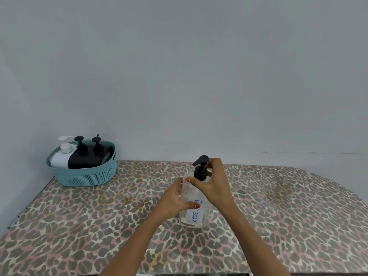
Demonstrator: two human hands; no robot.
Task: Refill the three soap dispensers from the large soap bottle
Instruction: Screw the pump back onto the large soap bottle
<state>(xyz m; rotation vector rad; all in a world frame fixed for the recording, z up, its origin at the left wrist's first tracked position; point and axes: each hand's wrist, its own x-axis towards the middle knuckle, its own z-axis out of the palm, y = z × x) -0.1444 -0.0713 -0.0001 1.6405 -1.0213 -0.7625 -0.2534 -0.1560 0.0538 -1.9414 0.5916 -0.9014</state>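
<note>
A: Clear bottle, position?

B: Clear bottle (191,193) upright on the worktop (79,226), mid-scene, towards the near edge. Worktop has a leopard-print cover. White label (196,215) on the bottle's front. "SOAP" legible, the rest is under a thumb.

A: Hands?

B: Left hand (175,200) wrapped round the bottle's body from the left, thumb across the label. Right hand (214,186) closed about the black pump (201,169) at the neck. Its thumb lies on the bottle's shoulder, fingers behind the pump head. Nozzle points left.

A: The other containers?

B: Far left corner, a teal basket (83,176) against the wall (179,76). Inside it, one white bottle (59,159) with a white pump, leftmost. Two black dispensers (79,160) just beside it, black pumps up. All well apart from the hands. Fill levels: cannot tell.
</note>
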